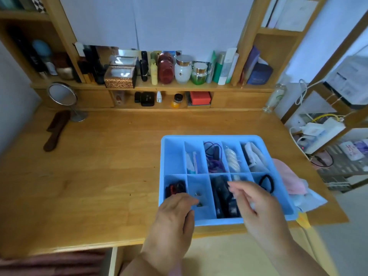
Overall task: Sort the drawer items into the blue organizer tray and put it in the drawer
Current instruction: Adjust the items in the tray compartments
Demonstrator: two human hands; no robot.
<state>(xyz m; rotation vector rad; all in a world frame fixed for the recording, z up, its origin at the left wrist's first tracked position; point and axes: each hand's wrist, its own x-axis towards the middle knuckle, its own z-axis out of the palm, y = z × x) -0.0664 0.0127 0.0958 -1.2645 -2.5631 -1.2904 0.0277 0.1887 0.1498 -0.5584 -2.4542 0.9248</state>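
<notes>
Fingers (235,187) of both hands hang loosely curled, holding nothing, above the blue organizer tray's (173,156) near compartments.

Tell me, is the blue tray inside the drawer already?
No, the blue tray sits on top of the wooden desk, with both hands over its near edge.

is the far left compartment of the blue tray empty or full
Empty. The back-left compartment of the blue organizer tray shows only bare blue floor, while most others hold items.

Desk (99,166) left of the blue tray (173,154) lies open; pink cloth (288,176) seemingly crowds its right
</notes>
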